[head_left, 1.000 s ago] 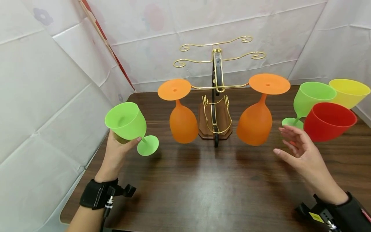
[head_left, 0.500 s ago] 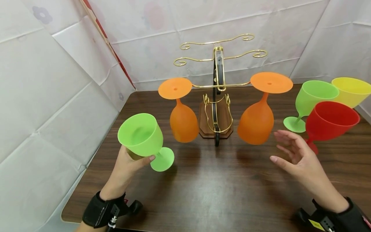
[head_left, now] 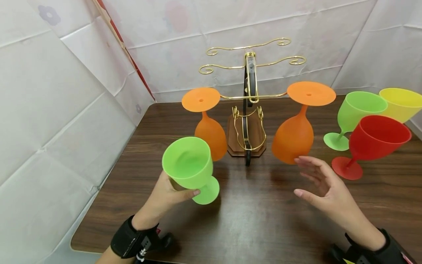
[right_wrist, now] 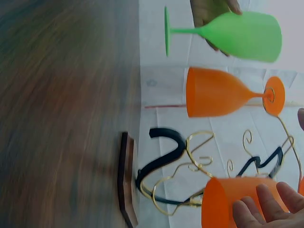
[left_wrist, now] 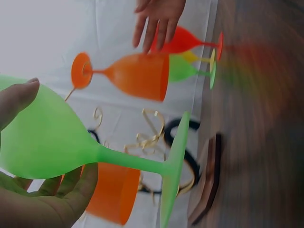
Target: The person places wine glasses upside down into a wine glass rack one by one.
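Note:
My left hand grips a green goblet by its bowl, upright and held above the table; in the left wrist view its stem and foot stick out past the fingers. My right hand holds nothing, its fingers spread beside the right orange goblet. That goblet hangs upside down from a gold arm of the rack. Another orange goblet hangs upside down on the rack's left side, partly hidden behind the green one in the head view.
On the right of the table stand a red goblet, a second green goblet and a yellow goblet, all upright. The rack has two higher gold arms with curled ends. White sheeting encloses the back and left.
My left hand has carried the green goblet rightward and nearer to me, in front of the left orange goblet. My right hand has shifted left, away from the red goblet.

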Available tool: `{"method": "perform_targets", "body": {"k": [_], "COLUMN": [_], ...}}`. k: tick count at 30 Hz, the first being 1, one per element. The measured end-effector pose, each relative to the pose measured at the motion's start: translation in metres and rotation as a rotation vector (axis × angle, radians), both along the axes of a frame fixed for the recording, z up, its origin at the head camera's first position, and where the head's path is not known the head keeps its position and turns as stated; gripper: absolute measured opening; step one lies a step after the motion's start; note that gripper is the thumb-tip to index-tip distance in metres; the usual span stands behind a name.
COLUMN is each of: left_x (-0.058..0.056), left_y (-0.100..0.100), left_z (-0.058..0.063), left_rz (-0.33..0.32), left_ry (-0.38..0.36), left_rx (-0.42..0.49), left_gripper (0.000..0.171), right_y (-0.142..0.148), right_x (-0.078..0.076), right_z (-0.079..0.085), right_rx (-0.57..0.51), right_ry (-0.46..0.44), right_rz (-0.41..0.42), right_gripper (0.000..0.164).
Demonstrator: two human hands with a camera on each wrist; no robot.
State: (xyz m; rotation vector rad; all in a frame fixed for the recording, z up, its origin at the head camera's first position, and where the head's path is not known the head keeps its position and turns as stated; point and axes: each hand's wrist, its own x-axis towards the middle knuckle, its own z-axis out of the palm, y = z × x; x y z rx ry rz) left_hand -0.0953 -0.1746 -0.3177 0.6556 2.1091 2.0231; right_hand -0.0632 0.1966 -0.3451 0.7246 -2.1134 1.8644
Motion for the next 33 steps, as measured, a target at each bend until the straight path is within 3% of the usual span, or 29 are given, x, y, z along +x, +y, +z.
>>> {"method": "perform_targets", "body": {"k": [5,10,13,21,25,29,33], "left_x": [-0.004,-0.008,-0.009,-0.006,-0.006,-0.009,-0.014], "left_y": [0.025,0.052,0.067,0.094,0.100,0.100,0.091], "left_z": [-0.004,-0.007,-0.008,-0.012,-0.013,-0.013,-0.013], "left_rz": [-0.118,-0.276,-0.343,-0.345,-0.324,-0.314,-0.345], "left_ry": [0.040,0.053,0.056,0.172,0.200,0.265,0.264], "left_rx": [0.068,0.190,0.213,0.023,-0.018,-0.074,-0.094], "left_gripper": [0.081,0.083,0.084,0.097,0.098,0.097,0.096], "right_y": [-0.013,-0.027,-0.036,-0.062,-0.067,-0.065,-0.062], "right_x": [-0.001,-0.001,-0.001,0.001,0.002,0.003,0.003], "right_z": [0.001,0.005,0.007,0.004,0.003,0.004,0.006], "right_rx": [0.017,0.060,0.068,0.114,0.084,0.106,0.202], "right_ry": [0.018,-0.014,-0.038,-0.085,-0.105,-0.089,0.028], "right_rz": [0.043,0.058,0.083,0.120,0.131,0.075,-0.014], "right_gripper": [0.072,0.071,0.073,0.087,0.089,0.093,0.099]}}
